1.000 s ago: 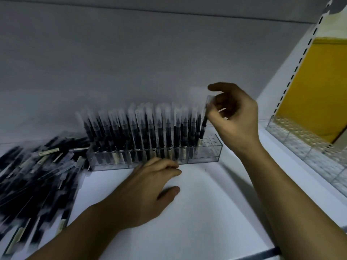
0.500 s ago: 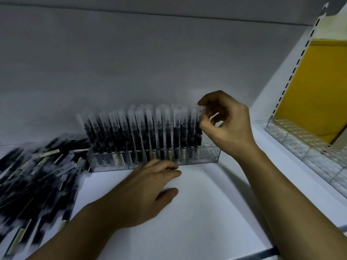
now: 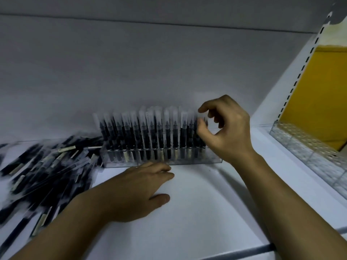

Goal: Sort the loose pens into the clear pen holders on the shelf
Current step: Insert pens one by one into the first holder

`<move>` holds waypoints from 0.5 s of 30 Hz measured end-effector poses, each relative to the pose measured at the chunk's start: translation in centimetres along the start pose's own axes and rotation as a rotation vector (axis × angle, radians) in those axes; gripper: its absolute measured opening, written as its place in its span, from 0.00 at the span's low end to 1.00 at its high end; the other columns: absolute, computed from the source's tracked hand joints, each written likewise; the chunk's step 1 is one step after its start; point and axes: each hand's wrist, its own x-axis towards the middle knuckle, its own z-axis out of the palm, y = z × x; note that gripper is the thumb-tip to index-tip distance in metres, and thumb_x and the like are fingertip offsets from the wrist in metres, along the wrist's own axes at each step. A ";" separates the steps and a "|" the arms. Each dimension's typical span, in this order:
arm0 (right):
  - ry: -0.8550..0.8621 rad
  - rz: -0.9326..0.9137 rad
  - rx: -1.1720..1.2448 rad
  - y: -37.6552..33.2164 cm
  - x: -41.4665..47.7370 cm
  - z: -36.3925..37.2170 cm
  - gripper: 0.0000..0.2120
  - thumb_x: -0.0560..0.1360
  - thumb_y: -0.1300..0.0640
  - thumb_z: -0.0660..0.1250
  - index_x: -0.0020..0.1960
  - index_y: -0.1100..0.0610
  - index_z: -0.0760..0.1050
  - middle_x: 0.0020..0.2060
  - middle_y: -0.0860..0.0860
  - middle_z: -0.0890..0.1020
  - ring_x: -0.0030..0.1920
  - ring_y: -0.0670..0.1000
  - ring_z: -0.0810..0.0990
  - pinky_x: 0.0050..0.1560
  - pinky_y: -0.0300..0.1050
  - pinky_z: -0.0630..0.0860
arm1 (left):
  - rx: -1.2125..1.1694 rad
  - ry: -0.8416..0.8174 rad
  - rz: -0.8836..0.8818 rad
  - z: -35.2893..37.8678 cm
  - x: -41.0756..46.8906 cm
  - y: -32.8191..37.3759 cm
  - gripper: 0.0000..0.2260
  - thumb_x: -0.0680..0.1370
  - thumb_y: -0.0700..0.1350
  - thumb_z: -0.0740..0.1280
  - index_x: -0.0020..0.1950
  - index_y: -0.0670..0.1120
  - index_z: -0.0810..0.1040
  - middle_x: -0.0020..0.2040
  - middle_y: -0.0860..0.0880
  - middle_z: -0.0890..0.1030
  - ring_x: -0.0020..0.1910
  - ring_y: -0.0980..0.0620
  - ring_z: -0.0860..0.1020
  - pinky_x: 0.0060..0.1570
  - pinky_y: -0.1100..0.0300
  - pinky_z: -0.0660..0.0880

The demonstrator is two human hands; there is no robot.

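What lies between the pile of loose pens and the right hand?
In the head view, the clear pen holder, packed with upright pens, fills that stretch: its left end meets the loose pens, its right end reaches the right hand.

Left hand (image 3: 131, 190) and right hand (image 3: 227, 132) at pen holder (image 3: 187, 161).

Two hands show: left hand (image 3: 135, 190) and right hand (image 3: 229, 132). Two clear holders: the middle holder (image 3: 212, 160) and the side holder (image 3: 300, 147). One heap of loose pens (image 3: 47, 169); the standing pens (image 3: 150, 132) are too blurred to count.
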 end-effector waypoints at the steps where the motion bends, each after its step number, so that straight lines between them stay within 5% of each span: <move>1: -0.029 -0.062 -0.023 -0.5 -0.2 0.1 0.06 0.72 0.60 0.71 0.49 0.58 0.81 0.41 0.50 0.79 0.40 0.45 0.74 0.42 0.35 0.71 | 0.018 -0.006 -0.006 -0.2 -0.6 0.3 0.27 0.82 0.61 0.54 0.80 0.59 0.52 0.80 0.62 0.51 0.77 0.63 0.49 0.74 0.62 0.52; 6: -0.306 -0.287 -0.028 -3.8 -1.8 2.2 0.07 0.75 0.57 0.67 0.50 0.58 0.80 0.43 0.52 0.78 0.44 0.54 0.75 0.43 0.46 0.74 | 0.100 0.065 -0.065 -2.5 -6.1 0.5 0.25 0.83 0.61 0.53 0.79 0.58 0.54 0.78 0.62 0.56 0.75 0.61 0.54 0.73 0.59 0.56; 9: -0.497 -0.345 -0.014 -6.2 -1.7 4.5 0.06 0.74 0.56 0.66 0.51 0.54 0.78 0.43 0.49 0.77 0.42 0.54 0.77 0.40 0.50 0.78 | 0.157 0.212 -0.151 -4.0 -10.2 -1.7 0.21 0.82 0.59 0.56 0.73 0.56 0.68 0.71 0.58 0.70 0.68 0.56 0.69 0.66 0.56 0.71; 12: -0.610 -0.329 0.003 -8.8 -0.2 6.5 0.07 0.74 0.52 0.65 0.52 0.49 0.77 0.44 0.47 0.77 0.42 0.54 0.78 0.39 0.52 0.79 | 0.206 0.248 -0.228 -5.0 -13.7 -3.9 0.16 0.80 0.56 0.57 0.64 0.54 0.75 0.61 0.55 0.76 0.60 0.53 0.74 0.58 0.53 0.75; 15: -0.666 -0.301 0.072 -12.7 1.6 9.5 0.06 0.77 0.51 0.65 0.53 0.48 0.77 0.44 0.45 0.77 0.44 0.52 0.77 0.44 0.53 0.78 | 0.219 0.278 -0.376 -5.6 -17.6 -5.8 0.18 0.79 0.58 0.55 0.65 0.55 0.74 0.60 0.55 0.76 0.60 0.53 0.75 0.56 0.53 0.75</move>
